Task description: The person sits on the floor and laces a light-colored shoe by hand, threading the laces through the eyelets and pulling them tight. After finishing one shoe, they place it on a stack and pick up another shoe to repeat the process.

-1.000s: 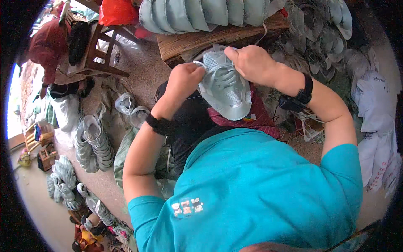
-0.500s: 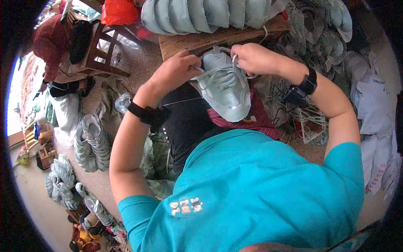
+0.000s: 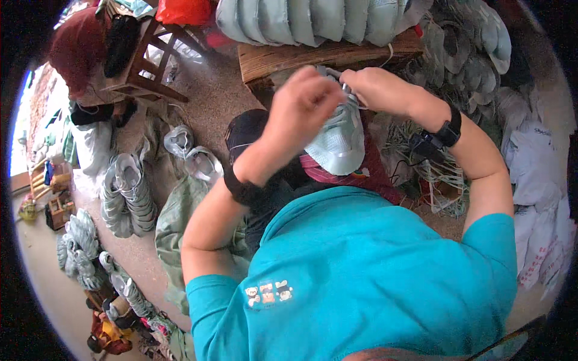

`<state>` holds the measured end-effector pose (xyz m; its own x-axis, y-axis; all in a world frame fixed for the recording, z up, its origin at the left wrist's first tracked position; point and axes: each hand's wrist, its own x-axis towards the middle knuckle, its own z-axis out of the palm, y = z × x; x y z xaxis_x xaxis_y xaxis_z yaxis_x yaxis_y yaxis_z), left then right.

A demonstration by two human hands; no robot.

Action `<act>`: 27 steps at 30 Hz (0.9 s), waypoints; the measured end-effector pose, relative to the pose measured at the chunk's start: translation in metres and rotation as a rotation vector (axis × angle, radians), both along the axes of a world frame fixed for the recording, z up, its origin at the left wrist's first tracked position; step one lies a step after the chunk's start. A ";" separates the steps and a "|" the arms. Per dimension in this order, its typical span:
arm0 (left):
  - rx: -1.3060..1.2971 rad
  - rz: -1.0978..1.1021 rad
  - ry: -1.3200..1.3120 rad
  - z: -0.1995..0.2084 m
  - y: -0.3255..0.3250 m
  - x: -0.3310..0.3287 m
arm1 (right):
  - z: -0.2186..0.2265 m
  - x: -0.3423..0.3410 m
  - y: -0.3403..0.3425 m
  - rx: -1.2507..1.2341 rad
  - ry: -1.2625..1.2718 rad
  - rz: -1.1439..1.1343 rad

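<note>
The pale shoe point(image 3: 337, 144) at upper centre seems not fully laced, right hand point(image 3: 374, 88) pinching lace point(image 3: 362, 107), left hand's point(image 3: 306, 101) hold unclear.

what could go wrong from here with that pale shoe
The pale shoe appears over dark-red cloth, not on the wooden bench; it might slide with a tug from the right hand at its far end. The left hand is blurred over the shoe's upper part, hiding much of it, so a slip there could go unseen. The pale pieces lined up on the bench sit just beyond both hands, so a wide swing might nudge them.
</note>
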<state>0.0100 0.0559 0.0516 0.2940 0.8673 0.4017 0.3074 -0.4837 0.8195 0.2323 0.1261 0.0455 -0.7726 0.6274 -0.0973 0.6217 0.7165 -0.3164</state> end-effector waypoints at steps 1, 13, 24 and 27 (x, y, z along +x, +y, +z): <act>-0.045 -0.073 0.037 0.003 -0.008 0.002 | -0.001 0.000 0.003 0.050 0.046 0.049; -0.610 0.841 -0.198 -0.126 -0.096 -0.210 | 0.022 -0.001 -0.009 0.020 -0.017 0.032; -0.569 0.546 0.249 -0.273 -0.155 -0.225 | 0.022 -0.012 0.013 -0.529 0.101 -0.250; -0.934 0.420 -0.073 -0.287 -0.155 -0.211 | 0.023 -0.004 0.005 -0.278 0.071 -0.164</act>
